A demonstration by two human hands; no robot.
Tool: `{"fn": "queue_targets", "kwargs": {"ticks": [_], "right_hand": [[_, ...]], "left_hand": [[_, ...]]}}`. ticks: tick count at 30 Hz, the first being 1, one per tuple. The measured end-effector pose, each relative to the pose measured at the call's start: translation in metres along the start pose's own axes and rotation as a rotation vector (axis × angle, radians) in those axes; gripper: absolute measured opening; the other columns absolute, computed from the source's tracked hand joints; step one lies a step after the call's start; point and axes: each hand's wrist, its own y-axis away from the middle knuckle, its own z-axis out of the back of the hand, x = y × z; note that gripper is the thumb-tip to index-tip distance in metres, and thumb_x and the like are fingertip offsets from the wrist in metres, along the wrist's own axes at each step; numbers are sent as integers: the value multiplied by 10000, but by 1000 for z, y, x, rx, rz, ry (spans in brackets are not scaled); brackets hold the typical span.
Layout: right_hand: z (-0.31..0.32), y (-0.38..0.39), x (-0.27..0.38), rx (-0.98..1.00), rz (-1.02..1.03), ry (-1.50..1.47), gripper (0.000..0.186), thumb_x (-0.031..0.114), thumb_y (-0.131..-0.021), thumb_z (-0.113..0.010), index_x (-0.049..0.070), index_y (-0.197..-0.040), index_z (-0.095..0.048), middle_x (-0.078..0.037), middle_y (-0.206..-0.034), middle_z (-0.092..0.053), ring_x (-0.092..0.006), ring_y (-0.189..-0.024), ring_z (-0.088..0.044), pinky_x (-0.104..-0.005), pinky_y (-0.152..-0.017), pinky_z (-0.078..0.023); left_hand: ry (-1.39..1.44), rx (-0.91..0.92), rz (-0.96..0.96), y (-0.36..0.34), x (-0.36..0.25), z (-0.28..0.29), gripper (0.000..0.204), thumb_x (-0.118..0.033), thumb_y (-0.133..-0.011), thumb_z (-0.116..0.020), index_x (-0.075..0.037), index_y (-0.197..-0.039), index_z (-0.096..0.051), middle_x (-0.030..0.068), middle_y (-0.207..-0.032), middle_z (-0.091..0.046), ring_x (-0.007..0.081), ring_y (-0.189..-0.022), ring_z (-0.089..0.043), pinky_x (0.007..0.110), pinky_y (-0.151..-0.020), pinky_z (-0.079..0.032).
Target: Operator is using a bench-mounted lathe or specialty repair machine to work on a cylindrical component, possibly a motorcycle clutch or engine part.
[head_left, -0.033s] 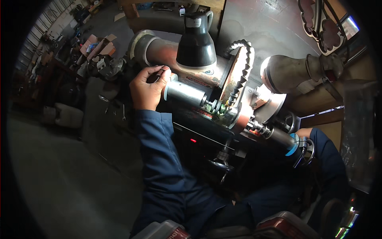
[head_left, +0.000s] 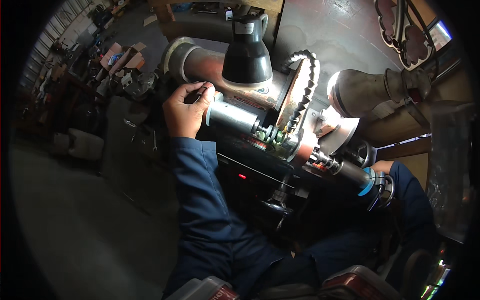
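Observation:
My left hand [head_left: 184, 111] is closed, thumb and fingers pinched on a small dark piece [head_left: 202, 90] at the outer end of a silver metal cylinder [head_left: 232, 118]. That cylinder points towards a cluster of small shafts and collars [head_left: 272, 134] in the lit middle of a machine that looks like a grinder. On the right, a second metal cylinder [head_left: 351, 175] carries a blue ring [head_left: 368, 182] and a curved metal handle [head_left: 388, 192]. My right hand [head_left: 383, 166] reaches behind this ringed end; its fingers are hidden.
A black lamp [head_left: 246, 55] hangs over the machine, and another lamp [head_left: 357, 91] shines from the right. A black segmented hose [head_left: 306, 95] curves down to the middle. A handwheel [head_left: 277, 205] sits below; wrenches [head_left: 154, 141] and boxes [head_left: 122, 56] lie at left.

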Motion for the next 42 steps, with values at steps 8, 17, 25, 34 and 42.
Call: {"fn": "queue_targets", "kwargs": {"ticks": [8, 17, 25, 34, 42], "right_hand": [[-27, 56, -10, -527, 271, -257, 306, 230, -891, -568, -6, -715, -652, -42, -583, -595, -122, -492, -513, -308, -484, -411], [-85, 92, -12, -1148, 503, -34, 249, 166, -919, -496, -32, -893, -644, -189, -787, -653, -312, -745, -647, -379, -671, -485], [-122, 95, -10, -1416, 509, -92, 249, 144, -962, -437, 10, -1078, -612, -198, -973, -661, -344, -911, -653, -392, -772, -502], [-152, 71, -19, -1679, 614, -221, 310, 139, -995, -386, -16, -1207, -550, -213, -1103, -628, -333, -1025, -631, -374, -845, -497], [-199, 4, -92, -1691, 849, -131, 378, 141, -963, -488, -71, -1276, -484, -212, -1230, -546, -307, -1094, -566, -383, -924, -447]], "left_hand": [[14, -55, -49, 1, 10, 0, 175, -75, -751, -786, 9, -872, -689, 76, -860, -711, 97, -787, -643, 257, -736, -520], [-27, -43, -73, 0, 15, 0, 250, -153, -750, -803, 11, -907, -697, 65, -866, -710, 88, -797, -623, 254, -752, -504], [-35, -6, -66, -2, 14, -3, 235, -117, -776, -779, 23, -939, -683, 68, -888, -707, 93, -817, -625, 249, -781, -497], [-53, 14, -72, -3, 22, -2, 225, -108, -794, -765, 21, -956, -678, 49, -891, -684, 94, -813, -612, 241, -766, -489], [-20, 0, -61, -6, 32, 0, 213, -99, -808, -751, 24, -961, -669, 49, -905, -675, 95, -820, -605, 242, -776, -487]]}}
